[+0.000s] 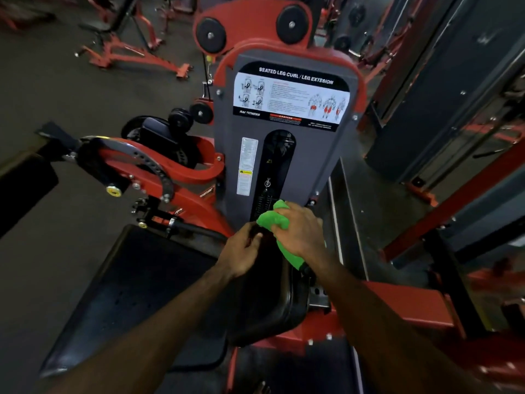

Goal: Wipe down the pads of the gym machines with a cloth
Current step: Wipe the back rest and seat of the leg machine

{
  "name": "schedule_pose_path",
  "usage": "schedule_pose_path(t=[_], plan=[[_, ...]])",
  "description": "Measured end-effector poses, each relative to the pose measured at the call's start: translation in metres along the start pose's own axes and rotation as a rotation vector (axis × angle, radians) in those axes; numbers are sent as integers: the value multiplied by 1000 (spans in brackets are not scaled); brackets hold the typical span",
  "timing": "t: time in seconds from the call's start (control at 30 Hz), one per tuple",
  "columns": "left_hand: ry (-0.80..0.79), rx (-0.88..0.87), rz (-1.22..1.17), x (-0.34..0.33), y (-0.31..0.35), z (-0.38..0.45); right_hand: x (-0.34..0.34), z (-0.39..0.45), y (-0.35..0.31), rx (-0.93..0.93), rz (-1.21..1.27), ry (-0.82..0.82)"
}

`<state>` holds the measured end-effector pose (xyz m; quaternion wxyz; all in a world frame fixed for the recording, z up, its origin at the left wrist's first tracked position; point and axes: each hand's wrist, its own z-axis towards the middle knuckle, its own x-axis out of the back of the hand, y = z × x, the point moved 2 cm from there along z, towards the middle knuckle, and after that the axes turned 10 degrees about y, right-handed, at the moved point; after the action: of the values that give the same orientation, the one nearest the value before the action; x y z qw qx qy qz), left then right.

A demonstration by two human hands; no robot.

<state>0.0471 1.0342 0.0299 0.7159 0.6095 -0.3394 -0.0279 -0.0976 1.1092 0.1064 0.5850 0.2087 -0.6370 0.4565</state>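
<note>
Green cloth [274,220] bunched in the right hand [298,230], fingers curled round it, at the top edge of the black back pad [264,294]. Left hand [241,248] alongside, fingers bent onto the same pad edge; grip uncertain. Black seat pad [136,285] lies to the left. Behind: grey shroud [312,166] of red leg-curl machine, placard [292,98]. Dark gym floor [56,95].

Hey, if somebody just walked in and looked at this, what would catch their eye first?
Probably the bright green cloth, gripped in the right hand at the centre, just above the black back pad. Next, the white instruction placard reading "Seated Leg Curl / Leg Extension" on the grey weight-stack shroud above, framed in red.
</note>
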Motion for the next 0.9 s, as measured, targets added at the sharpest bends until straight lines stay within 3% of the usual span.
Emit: schedule_pose_path(t=[0.27, 0.47, 0.63, 0.8, 0.9], plan=[[-128, -46, -27, 14, 6, -8, -3, -73, -5, 96, -42, 129], [-66, -76, -87, 26, -7, -16, -24, -129, -15, 211, -210, 219], [-143, -143, -24, 31, -11, -17, -23, -124, -23, 347, -444, -6], [-222, -207, -32, 38, -3, -19, -8, -91, -51, 204, -459, -67], [-223, -190, 19, 42, -14, -24, -20, -107, -57, 358, -577, -184]])
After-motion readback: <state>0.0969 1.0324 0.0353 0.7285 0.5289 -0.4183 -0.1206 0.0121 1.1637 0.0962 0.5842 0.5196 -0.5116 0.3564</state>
